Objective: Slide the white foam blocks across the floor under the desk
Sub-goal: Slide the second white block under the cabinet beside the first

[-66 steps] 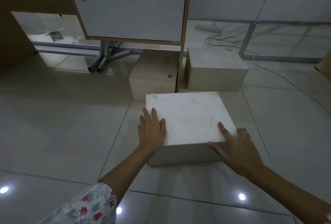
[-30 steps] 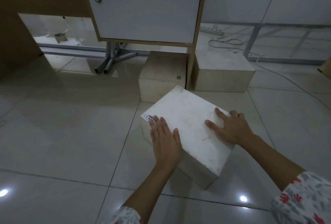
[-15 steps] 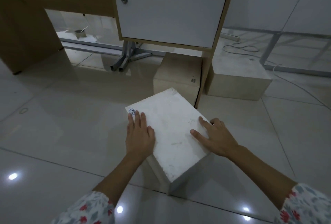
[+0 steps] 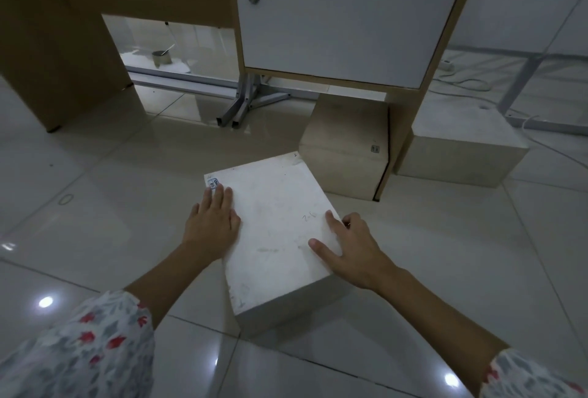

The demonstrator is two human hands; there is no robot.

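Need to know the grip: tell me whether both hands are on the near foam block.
Yes, the left hand and right hand lie flat on its top.

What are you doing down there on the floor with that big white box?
A person has both palms flat on a white foam block, left hand near its sticker corner, right hand at its right edge. It sits at an angle on the tiled floor, in front of the desk cabinet. Two more blocks sit by the cabinet's base.
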